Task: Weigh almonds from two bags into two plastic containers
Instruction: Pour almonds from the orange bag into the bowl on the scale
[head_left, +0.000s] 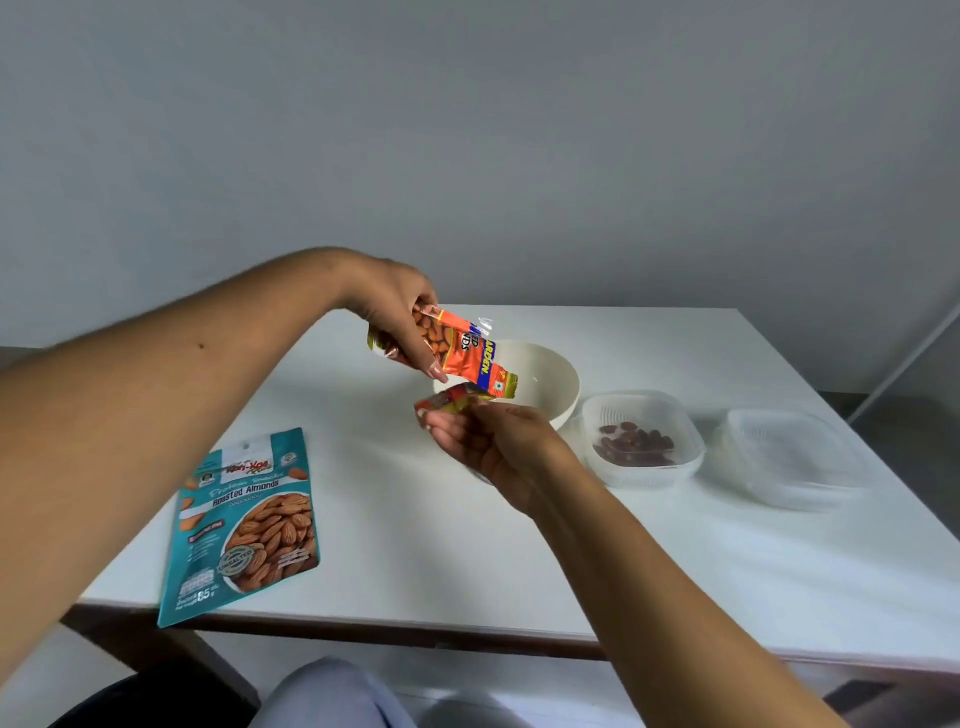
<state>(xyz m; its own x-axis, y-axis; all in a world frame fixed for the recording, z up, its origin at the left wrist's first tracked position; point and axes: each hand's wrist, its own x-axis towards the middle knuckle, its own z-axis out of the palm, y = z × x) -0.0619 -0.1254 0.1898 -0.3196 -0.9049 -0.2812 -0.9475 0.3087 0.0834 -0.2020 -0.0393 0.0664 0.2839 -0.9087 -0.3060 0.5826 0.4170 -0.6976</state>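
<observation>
Orange almond bag (457, 349) hangs tilted above the cream bowl (550, 379), pinched in the left hand (397, 312). Just below, the right hand (488, 441) grips a torn strip (449, 401). Teal almond bag (244, 525) lies at the bench (519, 561) front-left edge; one container (641, 439) holds almonds.

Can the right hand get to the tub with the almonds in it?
Probably yes. The right hand hovers just left of the almond tub, with only bare table between them. But it is pinching a torn packet strip, so it might need to drop that first.
</observation>
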